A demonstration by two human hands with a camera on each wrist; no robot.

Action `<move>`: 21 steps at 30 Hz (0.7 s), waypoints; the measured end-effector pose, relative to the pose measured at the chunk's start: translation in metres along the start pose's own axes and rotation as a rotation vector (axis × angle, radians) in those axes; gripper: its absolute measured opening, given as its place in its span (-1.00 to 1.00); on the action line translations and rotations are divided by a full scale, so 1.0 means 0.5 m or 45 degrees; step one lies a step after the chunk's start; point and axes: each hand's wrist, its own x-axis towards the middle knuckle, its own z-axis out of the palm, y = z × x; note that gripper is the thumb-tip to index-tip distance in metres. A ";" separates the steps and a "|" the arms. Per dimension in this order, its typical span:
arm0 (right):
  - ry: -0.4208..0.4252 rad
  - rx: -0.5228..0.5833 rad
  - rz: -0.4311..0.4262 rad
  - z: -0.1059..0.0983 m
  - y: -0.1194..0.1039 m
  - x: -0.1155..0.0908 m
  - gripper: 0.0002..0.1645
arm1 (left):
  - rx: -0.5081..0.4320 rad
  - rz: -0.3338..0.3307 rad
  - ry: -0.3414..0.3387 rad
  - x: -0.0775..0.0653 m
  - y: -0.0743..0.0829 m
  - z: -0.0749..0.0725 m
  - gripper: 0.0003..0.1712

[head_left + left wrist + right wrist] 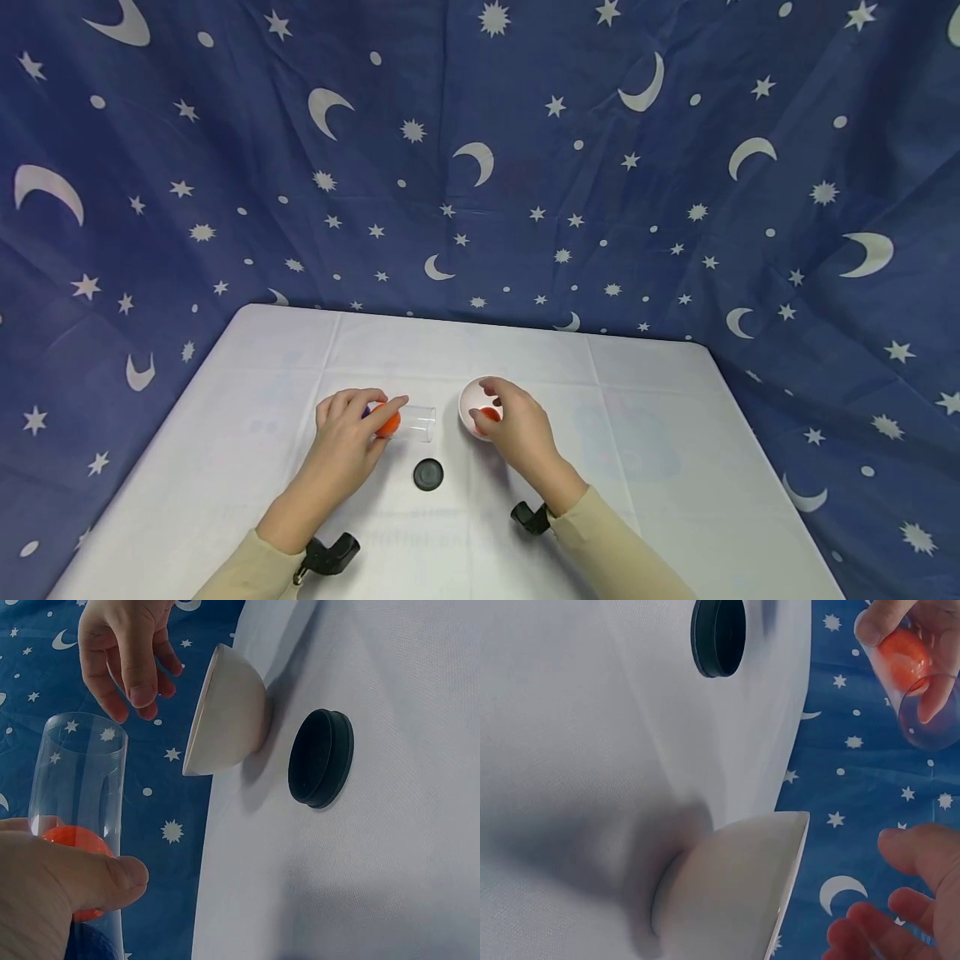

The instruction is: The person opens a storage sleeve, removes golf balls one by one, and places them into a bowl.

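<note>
My left hand grips a clear cylindrical tube that lies sideways, its open end toward the bowl. Inside the tube is an orange ball, with a dark blue object behind it toward the closed end, partly covered by the hand. My right hand hovers over the white bowl, thumb and fingers spread apart with nothing between them. Something orange shows in the bowl, partly hidden by that hand. A round black lid lies on the table between the forearms.
A white cloth covers the table. Behind it hangs a blue curtain with moons and stars. Black wrist mounts stick out beside both sleeves, low over the table.
</note>
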 end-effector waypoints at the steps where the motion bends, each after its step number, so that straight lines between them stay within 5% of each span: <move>1: 0.001 0.010 -0.011 -0.001 -0.002 -0.002 -0.51 | -0.001 0.000 0.000 0.000 0.000 0.000 -0.33; 6: -0.013 0.174 -0.093 -0.002 -0.009 -0.010 -0.50 | 0.003 0.004 0.002 0.002 0.000 0.002 -0.33; 13: -0.101 0.606 -0.154 0.005 -0.013 -0.019 -0.48 | 0.012 0.008 0.007 0.004 0.001 0.003 -0.32; 21: -0.204 0.756 -0.164 -0.016 -0.057 -0.040 -0.51 | 0.005 0.007 0.003 0.004 0.006 0.007 -0.32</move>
